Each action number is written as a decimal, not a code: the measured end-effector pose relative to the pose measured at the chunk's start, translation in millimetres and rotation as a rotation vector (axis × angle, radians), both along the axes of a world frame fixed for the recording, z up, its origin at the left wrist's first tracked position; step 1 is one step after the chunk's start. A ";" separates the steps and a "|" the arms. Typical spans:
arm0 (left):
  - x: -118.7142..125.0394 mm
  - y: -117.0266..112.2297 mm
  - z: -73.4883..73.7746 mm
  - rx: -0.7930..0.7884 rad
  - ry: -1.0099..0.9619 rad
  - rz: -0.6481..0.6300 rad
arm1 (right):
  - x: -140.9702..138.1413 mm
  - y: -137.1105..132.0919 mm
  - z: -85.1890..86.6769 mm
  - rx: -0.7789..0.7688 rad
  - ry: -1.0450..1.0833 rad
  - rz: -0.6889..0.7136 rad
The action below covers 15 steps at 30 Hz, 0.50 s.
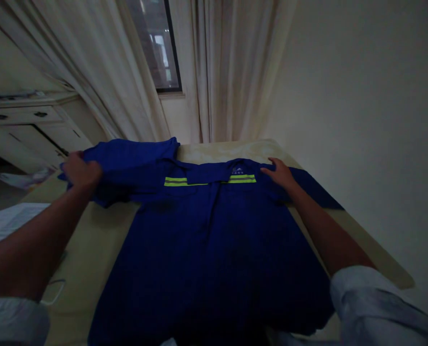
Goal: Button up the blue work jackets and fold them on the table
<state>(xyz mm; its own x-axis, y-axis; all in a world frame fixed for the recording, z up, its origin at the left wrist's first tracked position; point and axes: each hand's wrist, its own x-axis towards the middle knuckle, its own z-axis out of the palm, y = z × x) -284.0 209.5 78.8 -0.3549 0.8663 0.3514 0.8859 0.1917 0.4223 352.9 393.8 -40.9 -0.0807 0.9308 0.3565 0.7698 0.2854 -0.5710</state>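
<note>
One garment, entry 1: your blue jacket [214, 230] lies flat, front up, on the beige table [91, 240]. Its collar is away from you, and a lime stripe [185, 181] crosses the chest. (Recorder)

Hands? (Checker)

Your left hand [80, 172] is closed on the jacket's sleeve [127, 158], which lies folded in toward the chest. Your right hand [281, 173] is open, fingers flat on the opposite shoulder, gripping nothing. (Recorder)

Surroundings? (Checker)

Pale curtains [221, 72] hang behind the table's far edge, with a window [156, 43] between them. A white cabinet [30, 125] with drawers stands to your left and a bare wall [361, 96] to your right. A white sheet [8, 221] lies under your left forearm, with a thin white loop [53, 290] beside it on the table. (Recorder)

Unclear? (Checker)

The hem runs off the bottom edge. Your right forearm covers part of the far sleeve. Your left fingertips are lost in the cloth. The collar label is too small to read, and in this dim light I cannot tell what the loop is. (Recorder)
</note>
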 end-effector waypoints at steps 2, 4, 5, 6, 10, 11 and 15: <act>25.4 20.7 -26.9 0.006 0.085 0.053 | -42.4 13.3 2.1 -0.077 -0.110 0.041; 63.7 46.2 -57.2 -0.071 0.141 -0.121 | -82.4 14.5 3.9 -0.105 -0.250 0.158; 84.3 57.7 -70.6 -0.149 0.231 -0.273 | -100.1 11.4 4.4 -0.097 -0.330 0.272; 104.0 67.8 -81.6 -0.214 0.314 -0.415 | -116.2 7.2 4.8 -0.082 -0.410 0.412; 155.0 102.3 -90.9 -0.275 0.399 -0.635 | -165.7 3.9 11.0 -0.030 -0.532 0.636; 159.0 113.3 -85.5 -0.221 0.323 -0.545 | -174.2 10.6 14.4 -0.007 -0.463 0.545; 144.3 157.2 -62.2 -0.039 -0.098 -0.075 | -179.7 54.9 25.1 0.043 -0.025 0.164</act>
